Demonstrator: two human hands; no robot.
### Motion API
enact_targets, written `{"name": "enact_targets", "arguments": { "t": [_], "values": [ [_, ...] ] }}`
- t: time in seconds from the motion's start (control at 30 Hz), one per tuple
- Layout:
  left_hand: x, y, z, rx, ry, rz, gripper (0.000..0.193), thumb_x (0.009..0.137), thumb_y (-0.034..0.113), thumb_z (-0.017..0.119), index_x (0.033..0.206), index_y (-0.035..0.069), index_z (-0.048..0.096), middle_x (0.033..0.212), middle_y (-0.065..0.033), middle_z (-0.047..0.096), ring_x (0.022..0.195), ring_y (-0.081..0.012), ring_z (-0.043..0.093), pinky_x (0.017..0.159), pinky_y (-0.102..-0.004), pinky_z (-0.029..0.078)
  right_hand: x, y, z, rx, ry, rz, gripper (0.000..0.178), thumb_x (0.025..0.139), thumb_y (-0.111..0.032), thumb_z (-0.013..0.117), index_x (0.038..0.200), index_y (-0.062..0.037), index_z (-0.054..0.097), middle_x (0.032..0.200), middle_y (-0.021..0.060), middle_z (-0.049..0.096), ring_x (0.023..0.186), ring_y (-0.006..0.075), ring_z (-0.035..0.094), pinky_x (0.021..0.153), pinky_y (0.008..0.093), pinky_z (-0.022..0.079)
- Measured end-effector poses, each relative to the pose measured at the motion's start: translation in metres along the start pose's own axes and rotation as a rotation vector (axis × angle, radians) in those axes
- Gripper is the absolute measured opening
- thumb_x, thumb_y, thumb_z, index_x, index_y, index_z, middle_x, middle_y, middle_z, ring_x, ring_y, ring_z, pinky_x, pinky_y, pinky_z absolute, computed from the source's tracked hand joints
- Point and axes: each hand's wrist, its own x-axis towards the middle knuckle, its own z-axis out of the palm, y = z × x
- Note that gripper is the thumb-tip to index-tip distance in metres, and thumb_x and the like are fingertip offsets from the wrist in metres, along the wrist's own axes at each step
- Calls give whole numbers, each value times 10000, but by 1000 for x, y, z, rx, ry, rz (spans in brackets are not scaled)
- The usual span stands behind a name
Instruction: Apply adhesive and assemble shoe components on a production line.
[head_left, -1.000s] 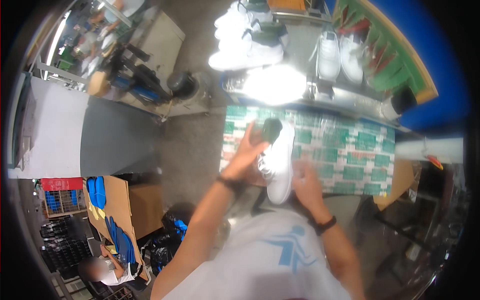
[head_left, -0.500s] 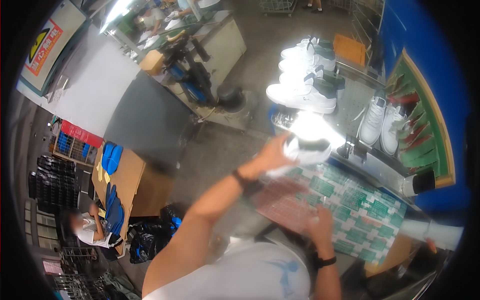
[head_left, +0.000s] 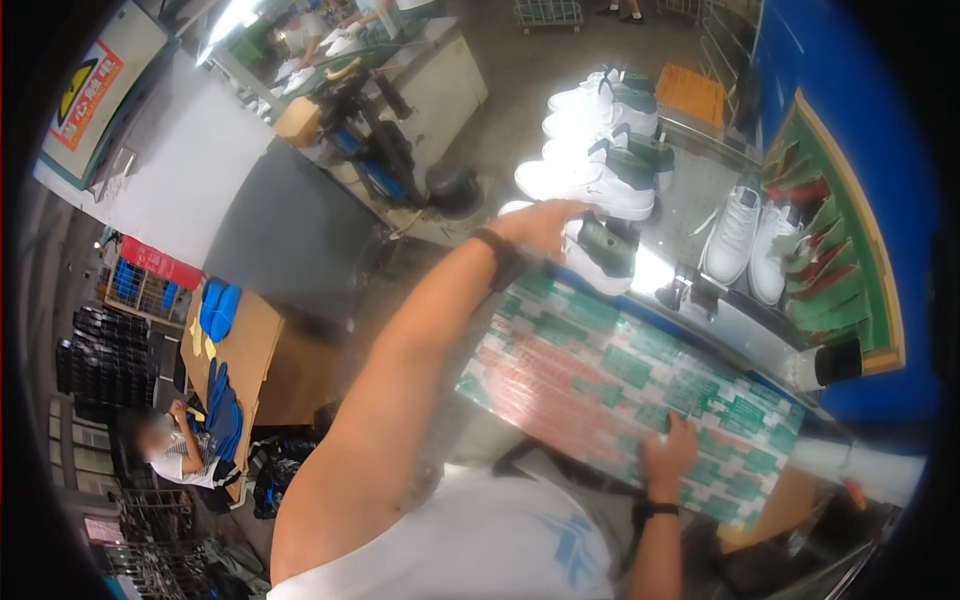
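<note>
A white sneaker with a dark green heel is in my left hand, whose fingers wrap its near side. It is at the near edge of the conveyor shelf, beside a row of similar white and green sneakers. My right hand is over the tabletop covered in green, white and reddish patches. Its fingers are partly bent and apart, and I see nothing held in them.
A pair of white sneakers stands on the shelf near a green-flapped opening in a blue machine. An orange-brown crate is behind. At far left, a person sits by a cardboard-topped table with blue pieces.
My left hand has carried the sneaker up and slightly left, to the shelf beside the row. My right hand has shifted a little right and down over the patterned tabletop.
</note>
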Motion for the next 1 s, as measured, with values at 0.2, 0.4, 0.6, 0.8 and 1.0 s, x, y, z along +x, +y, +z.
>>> {"name": "enact_targets", "arguments": {
  "t": [0.2,0.4,0.6,0.8,1.0],
  "values": [
    [-11,7,32,121,354,-101,936,704,66,998,1548,10,596,1455,-234,685,1378,-403,633,1186,-446,488,1,0,2,49,67,-30,477,792,-279,827,1224,-85,774,1131,202,664,966,416,699,805,516,590],
    [-12,71,83,560,820,-32,1024,780,-7,885,1676,49,393,1600,-252,491,1473,-500,481,1233,-597,416,7,0,1,123,95,-39,441,776,-282,840,1170,-95,774,1088,189,660,935,413,688,801,520,570],
    [113,131,171,61,500,113,948,898,318,883,1642,-53,429,1669,-355,439,1605,-510,380,1335,-530,335,10,-1,-1,129,132,-55,412,768,-279,834,1132,-96,771,1076,188,656,921,417,676,788,522,558],
    [271,109,203,-134,310,-369,1199,839,476,948,1627,-178,325,1607,-394,495,1559,-503,457,1319,-493,368,4,0,-1,173,83,1,386,764,-282,834,1098,-99,768,1035,175,648,924,401,670,776,513,550],
    [319,63,236,-85,372,-437,1370,727,540,1030,1597,-203,277,1478,-377,616,1372,-492,650,1179,-449,534,11,-4,-6,196,80,-14,367,761,-282,826,1072,-98,764,1003,157,631,892,368,662,753,492,538]
  ]
}}
